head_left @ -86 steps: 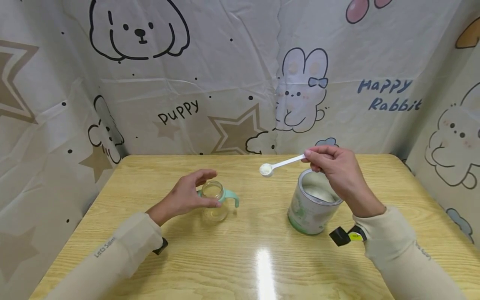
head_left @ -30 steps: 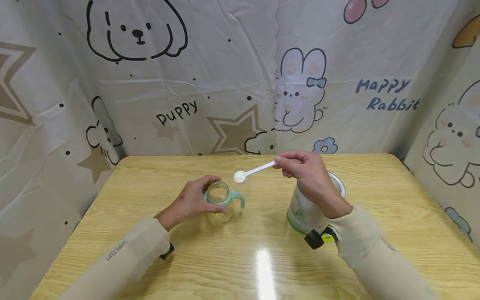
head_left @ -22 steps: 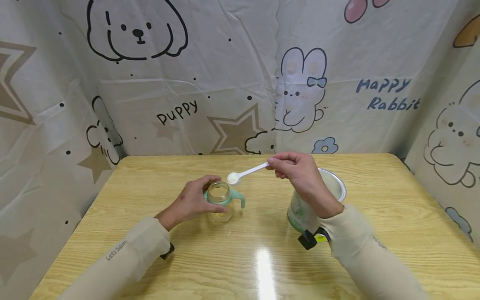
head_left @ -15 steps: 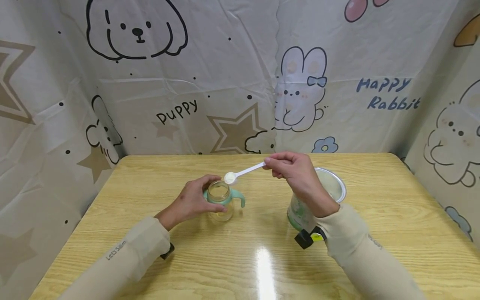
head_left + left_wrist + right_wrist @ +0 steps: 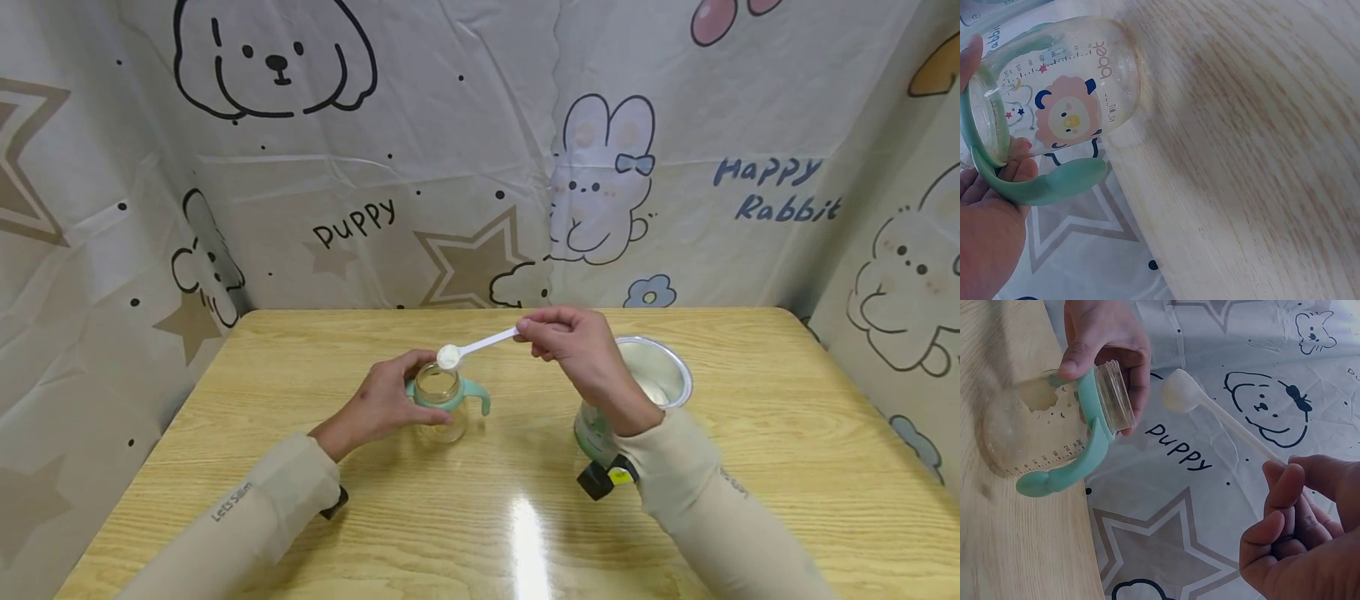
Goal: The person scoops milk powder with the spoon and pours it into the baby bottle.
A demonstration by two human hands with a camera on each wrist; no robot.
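A clear baby bottle (image 5: 442, 432) with mint-green handles stands uncapped on the table. Its front carries a pink animal print (image 5: 1071, 114) and a measuring scale. My left hand (image 5: 382, 402) grips the bottle round its neck, thumb on the near side. Between thumb and fingers my right hand (image 5: 573, 350) pinches the handle end of a white measuring scoop (image 5: 491, 339). Pale milk powder (image 5: 449, 356) fills the scoop's bowl, which hangs close above the far rim of the bottle's mouth. Behind my right wrist stands the milk powder can (image 5: 678, 367), lidless, with powder visible inside.
The wood-grain table (image 5: 360, 533) spreads under everything and ends at a printed cloth backdrop (image 5: 465, 125) at the back and sides. Black wrist straps with small devices (image 5: 596, 481) stick out below the sleeves.
My right hand has carried the filled scoop leftward from over the can to the bottle's mouth. My left hand has closed round the bottle, which has shifted slightly right.
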